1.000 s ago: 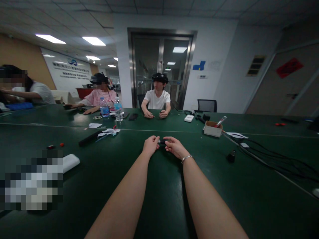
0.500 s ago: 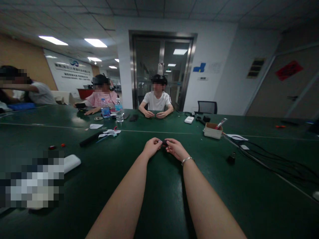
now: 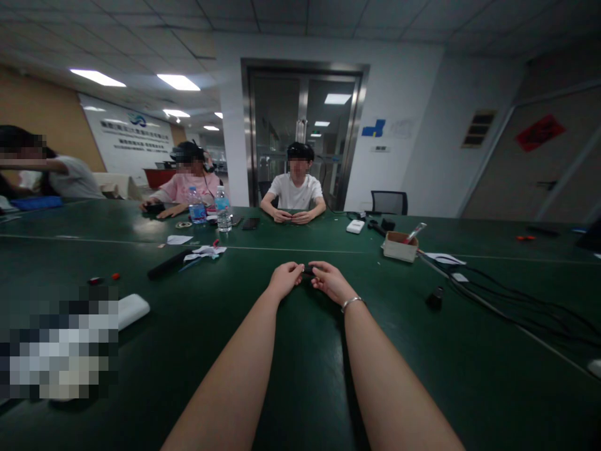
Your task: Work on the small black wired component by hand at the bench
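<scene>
Both arms reach forward over the dark green table (image 3: 300,363). My left hand (image 3: 285,280) is closed, its thumb and fingers pinching one end of a small dark object (image 3: 308,270). At the other end of this object, my right hand (image 3: 331,282) is closed on it too, with a silver bangle (image 3: 352,303) at the wrist. The object is too small and dark to name, and fingers cover part of it.
Across the table sits a person in white (image 3: 295,191); another in pink (image 3: 188,178) is further left. Bottles (image 3: 223,212), a black tube-like object (image 3: 171,264), a small open box (image 3: 400,247), a black item (image 3: 436,299) and cables (image 3: 516,300) lie about.
My hands stay almost in place; the fingers have shifted slightly around the small dark object. The view has moved a little. The facing person's hands have come closer together.
</scene>
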{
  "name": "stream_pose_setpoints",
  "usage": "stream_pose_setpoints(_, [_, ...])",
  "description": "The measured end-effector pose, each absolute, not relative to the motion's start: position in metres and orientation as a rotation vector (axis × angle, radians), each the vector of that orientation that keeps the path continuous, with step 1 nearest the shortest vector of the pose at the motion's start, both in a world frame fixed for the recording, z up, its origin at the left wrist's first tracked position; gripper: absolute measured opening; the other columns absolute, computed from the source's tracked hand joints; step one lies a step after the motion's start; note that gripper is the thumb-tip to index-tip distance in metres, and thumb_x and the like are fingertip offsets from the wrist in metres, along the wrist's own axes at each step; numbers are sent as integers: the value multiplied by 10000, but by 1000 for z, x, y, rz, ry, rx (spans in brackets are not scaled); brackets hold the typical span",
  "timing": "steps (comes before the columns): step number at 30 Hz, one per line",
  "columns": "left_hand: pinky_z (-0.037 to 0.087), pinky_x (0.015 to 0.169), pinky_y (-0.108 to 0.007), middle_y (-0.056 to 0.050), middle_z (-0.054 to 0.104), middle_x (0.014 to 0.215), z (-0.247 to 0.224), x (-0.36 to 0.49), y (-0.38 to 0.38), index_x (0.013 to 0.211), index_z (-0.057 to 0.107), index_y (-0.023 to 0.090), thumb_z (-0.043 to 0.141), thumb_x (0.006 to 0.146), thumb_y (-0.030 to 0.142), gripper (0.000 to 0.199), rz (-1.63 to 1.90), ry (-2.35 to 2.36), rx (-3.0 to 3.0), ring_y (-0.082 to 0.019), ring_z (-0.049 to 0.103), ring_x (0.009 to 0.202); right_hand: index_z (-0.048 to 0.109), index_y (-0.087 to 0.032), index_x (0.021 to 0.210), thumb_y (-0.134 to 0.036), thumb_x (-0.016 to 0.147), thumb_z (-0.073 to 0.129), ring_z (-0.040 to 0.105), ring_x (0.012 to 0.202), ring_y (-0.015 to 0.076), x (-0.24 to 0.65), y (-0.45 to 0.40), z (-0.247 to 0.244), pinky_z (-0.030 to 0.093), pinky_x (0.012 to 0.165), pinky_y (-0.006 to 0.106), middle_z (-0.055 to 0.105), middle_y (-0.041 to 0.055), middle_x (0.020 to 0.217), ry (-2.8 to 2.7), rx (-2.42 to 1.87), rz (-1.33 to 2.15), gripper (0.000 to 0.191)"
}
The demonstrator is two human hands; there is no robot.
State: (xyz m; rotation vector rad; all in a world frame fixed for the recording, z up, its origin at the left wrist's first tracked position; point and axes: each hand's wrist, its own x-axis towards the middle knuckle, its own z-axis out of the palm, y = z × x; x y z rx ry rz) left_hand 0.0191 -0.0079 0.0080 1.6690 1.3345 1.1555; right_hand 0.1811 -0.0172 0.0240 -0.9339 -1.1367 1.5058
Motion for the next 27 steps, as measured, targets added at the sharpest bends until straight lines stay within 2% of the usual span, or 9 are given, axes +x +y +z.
stream_pose_setpoints(4, [428,577,-243,-18,619,635,10,19,-12,792,654,151,512,790,498,375,1187,1339,1670,-124,552,578,587,-143,983,-42,836,536,565,485,56,180,-18,24,494,457,161,613,16,728,-1143,-942,1501,186])
stream_pose_setpoints(10, [429,522,-216,24,567,597,6,22,-8,879,609,179,570,773,407,255,1323,1242,1590,-99,527,518,594,-140,974,-55,827,559,557,473,56,180,-16,22,489,450,165,630,29,739,-1151,-939,1492,174])
stream_pose_setpoints(19, [457,554,-222,4,609,621,4,21,-6,893,631,166,649,730,325,228,1275,1201,1625,-98,552,534,579,-143,970,-84,856,529,560,444,60,180,-13,21,486,429,167,599,3,680,-1101,-942,1482,138])
stream_pose_setpoints(27, [484,569,-221,-31,635,740,3,21,-6,886,648,155,657,736,295,205,1335,1213,1561,-106,590,606,581,-144,969,-80,845,548,564,446,53,179,-15,22,489,424,157,615,6,704,-1109,-949,1482,143])
